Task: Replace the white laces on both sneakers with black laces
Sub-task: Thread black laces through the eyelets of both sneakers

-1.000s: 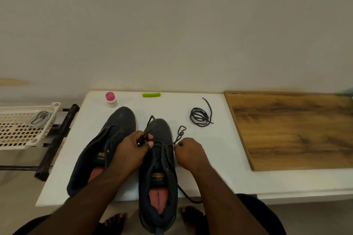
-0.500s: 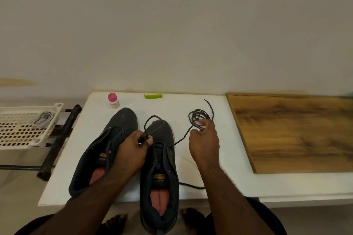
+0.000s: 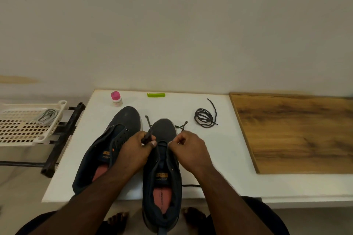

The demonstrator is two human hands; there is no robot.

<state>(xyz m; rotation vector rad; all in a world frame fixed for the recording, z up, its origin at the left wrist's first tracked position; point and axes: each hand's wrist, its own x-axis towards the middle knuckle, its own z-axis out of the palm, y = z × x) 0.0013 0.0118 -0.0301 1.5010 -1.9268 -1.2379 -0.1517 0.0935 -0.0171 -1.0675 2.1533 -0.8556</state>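
Two dark sneakers lie on the white table [image 3: 210,162]. The left sneaker [image 3: 107,147] has bare eyelets. The right sneaker [image 3: 164,173] hangs over the front edge, with a black lace [image 3: 148,123] being threaded near its toe. My left hand [image 3: 133,150] pinches one end of that lace over the tongue. My right hand [image 3: 189,150] pinches the other end [image 3: 183,126] at the shoe's right side. A coiled spare black lace [image 3: 205,118] lies further right. White laces [image 3: 47,116] sit in a cream basket.
The cream plastic basket [image 3: 24,133] rests on a black rack [image 3: 63,135] left of the table. A pink-capped bottle [image 3: 116,98] and a green comb [image 3: 156,94] lie at the back edge. A wooden board [image 3: 298,135] covers the right side. Bare feet show below.
My right hand came back from beside the coiled lace to the right sneaker's eyelets, pulling the lace end in. My left hand stayed on the other end.
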